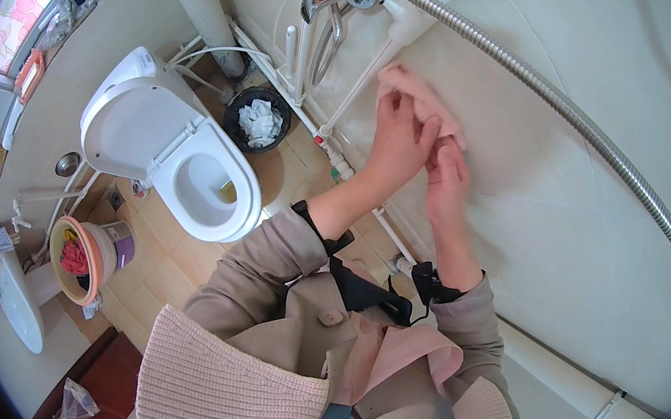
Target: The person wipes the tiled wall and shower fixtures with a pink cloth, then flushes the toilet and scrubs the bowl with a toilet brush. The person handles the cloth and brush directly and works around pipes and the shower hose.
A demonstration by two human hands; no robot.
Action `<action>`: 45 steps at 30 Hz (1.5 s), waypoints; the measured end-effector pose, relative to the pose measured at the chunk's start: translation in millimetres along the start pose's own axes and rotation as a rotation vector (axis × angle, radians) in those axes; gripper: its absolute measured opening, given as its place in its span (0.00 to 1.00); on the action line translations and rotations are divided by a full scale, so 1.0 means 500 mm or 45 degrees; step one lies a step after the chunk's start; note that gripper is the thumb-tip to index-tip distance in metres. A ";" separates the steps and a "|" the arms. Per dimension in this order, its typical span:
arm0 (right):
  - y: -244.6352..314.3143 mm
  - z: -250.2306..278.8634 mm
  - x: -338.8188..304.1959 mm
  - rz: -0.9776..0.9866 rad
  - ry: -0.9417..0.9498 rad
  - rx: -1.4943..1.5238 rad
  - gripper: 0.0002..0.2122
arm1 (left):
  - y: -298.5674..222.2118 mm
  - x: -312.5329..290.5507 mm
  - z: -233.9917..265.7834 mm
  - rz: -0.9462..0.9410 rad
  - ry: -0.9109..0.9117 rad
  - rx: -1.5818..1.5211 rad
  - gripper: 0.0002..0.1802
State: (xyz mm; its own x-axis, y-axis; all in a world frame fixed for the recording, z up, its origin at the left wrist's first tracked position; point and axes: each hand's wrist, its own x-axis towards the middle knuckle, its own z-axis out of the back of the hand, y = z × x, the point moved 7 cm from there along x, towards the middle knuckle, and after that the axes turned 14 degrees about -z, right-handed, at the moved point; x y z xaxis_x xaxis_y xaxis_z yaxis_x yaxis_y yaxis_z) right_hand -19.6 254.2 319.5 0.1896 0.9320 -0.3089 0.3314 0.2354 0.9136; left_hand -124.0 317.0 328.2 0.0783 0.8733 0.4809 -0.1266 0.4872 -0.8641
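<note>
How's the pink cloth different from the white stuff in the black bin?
The pink cloth is up by the wall, held in the left hand and right hand; the white stuff lies in the black bin. The pink cloth looks like one folded piece, the white stuff like many scrunched ones. Both look soft.

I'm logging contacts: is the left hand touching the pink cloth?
Touching. In the head view, the left hand has its fingers against the pink cloth.

Two hands [400, 140] [448, 178], one pink cloth [422, 100], one toilet [164, 171], one black bin [230, 118], one sink [22, 304]
</note>
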 end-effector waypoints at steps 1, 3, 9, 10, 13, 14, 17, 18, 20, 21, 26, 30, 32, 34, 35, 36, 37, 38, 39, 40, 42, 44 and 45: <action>0.022 -0.003 -0.008 0.009 -0.033 -0.004 0.20 | -0.030 0.020 0.005 -0.097 -0.003 0.049 0.36; 0.093 -0.031 -0.029 0.171 0.111 0.062 0.21 | -0.093 0.062 0.014 -0.243 -0.004 0.081 0.37; 0.164 -0.051 -0.068 0.325 0.123 0.040 0.23 | -0.188 0.106 0.019 -0.519 -0.015 0.166 0.38; 0.148 -0.047 -0.063 0.296 0.146 0.031 0.22 | -0.173 0.096 0.019 -0.506 0.018 0.159 0.37; 0.081 -0.015 -0.042 0.156 0.139 0.045 0.19 | -0.109 0.041 0.013 -0.399 0.083 0.095 0.37; 0.053 0.001 -0.034 0.080 0.079 0.063 0.18 | -0.081 0.022 0.003 -0.284 0.158 0.061 0.36; -0.004 0.032 -0.029 -0.099 -0.085 0.056 0.16 | -0.038 -0.014 -0.014 -0.102 0.291 0.054 0.35; 0.010 0.024 -0.034 0.015 0.003 0.048 0.17 | -0.056 -0.009 -0.006 -0.245 0.192 0.059 0.35; 0.038 0.022 -0.047 0.092 0.007 0.041 0.17 | -0.086 0.009 -0.002 -0.353 0.145 0.060 0.35; 0.064 0.018 -0.056 0.170 0.037 0.037 0.17 | -0.112 0.022 0.004 -0.463 0.087 0.063 0.35; 0.165 0.024 -0.103 0.440 0.100 0.044 0.18 | -0.198 0.053 -0.009 -0.607 0.087 -0.080 0.32; 0.094 0.070 -0.105 0.306 -0.051 0.031 0.18 | -0.164 0.011 -0.032 -0.549 0.257 -0.131 0.29; 0.033 0.102 -0.096 0.158 -0.161 -0.023 0.18 | -0.126 -0.034 -0.047 -0.452 0.387 -0.105 0.29; -0.017 0.134 -0.099 -0.003 -0.265 0.012 0.17 | -0.098 -0.066 -0.062 -0.391 0.463 -0.109 0.28; -0.021 0.136 -0.101 0.022 -0.225 -0.001 0.17 | -0.092 -0.077 -0.066 -0.371 0.479 -0.131 0.28; -0.023 0.140 -0.106 0.013 -0.228 -0.010 0.17 | -0.083 -0.088 -0.076 -0.283 0.554 -0.141 0.28; -0.027 0.152 -0.112 -0.072 -0.312 -0.015 0.17 | -0.094 -0.085 -0.072 -0.349 0.484 -0.133 0.27; 0.001 0.141 -0.118 0.070 -0.215 -0.053 0.17 | -0.099 -0.078 -0.074 -0.350 0.476 -0.111 0.27; 0.026 0.140 -0.129 0.133 -0.202 -0.085 0.17 | -0.107 -0.073 -0.075 -0.331 0.484 -0.088 0.27; 0.052 0.139 -0.140 0.192 -0.195 -0.115 0.17 | -0.127 -0.066 -0.072 -0.399 0.417 -0.103 0.27; 0.098 0.136 -0.167 0.307 -0.143 -0.110 0.17 | -0.167 -0.055 -0.073 -0.502 0.312 -0.134 0.27; 0.115 0.133 -0.174 0.356 -0.118 -0.092 0.17 | -0.185 -0.050 -0.077 -0.543 0.295 -0.154 0.27; 0.112 0.136 -0.175 0.350 -0.115 -0.077 0.17 | -0.187 -0.051 -0.080 -0.554 0.283 -0.164 0.26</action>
State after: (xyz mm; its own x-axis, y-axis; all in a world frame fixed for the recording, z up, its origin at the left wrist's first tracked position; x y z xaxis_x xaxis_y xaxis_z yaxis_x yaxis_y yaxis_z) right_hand 45.4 167.2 379.7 0.3472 0.9354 -0.0673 0.2010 -0.0042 0.9796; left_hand -74.7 248.8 390.6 0.3069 0.5604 0.7692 0.0866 0.7884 -0.6090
